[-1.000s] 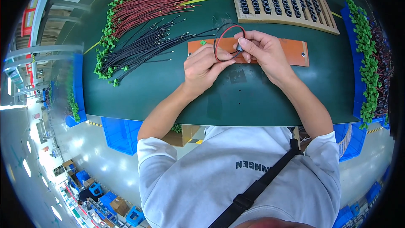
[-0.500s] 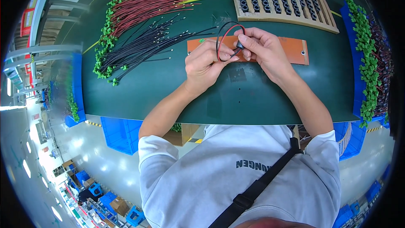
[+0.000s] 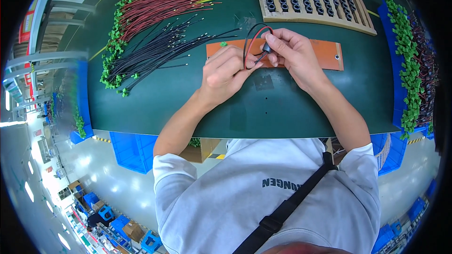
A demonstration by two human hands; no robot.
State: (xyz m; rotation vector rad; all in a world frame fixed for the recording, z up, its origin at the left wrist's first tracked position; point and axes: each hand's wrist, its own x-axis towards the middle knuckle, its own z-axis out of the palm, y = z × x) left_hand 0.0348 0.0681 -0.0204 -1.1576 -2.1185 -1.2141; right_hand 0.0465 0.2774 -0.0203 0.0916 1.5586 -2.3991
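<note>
Over an orange board (image 3: 328, 56) my two hands work close together on a pair of wires. My right hand (image 3: 297, 59) pinches a small black ring-shaped core (image 3: 267, 48) between thumb and fingers. A red wire (image 3: 251, 43) and a black wire arch up in a loop beside the core, and dark strands run from it toward my left hand. My left hand (image 3: 225, 72) is closed on the wires, thumb and forefinger pinching them near their lower part. The curled left fingers hide the wire ends.
Loose black wires (image 3: 157, 51) with green connectors lie to the left, red wires (image 3: 165, 2) behind them. A tray (image 3: 320, 21) of black ring cores stands at the back right. Blue bins (image 3: 399, 108) holding green-ended wires flank the right side; another blue bin (image 3: 133, 150) sits below the table edge.
My left hand has shifted slightly left and down. The core stands a little further out from my right fingertips, with more of the strands below it showing.
</note>
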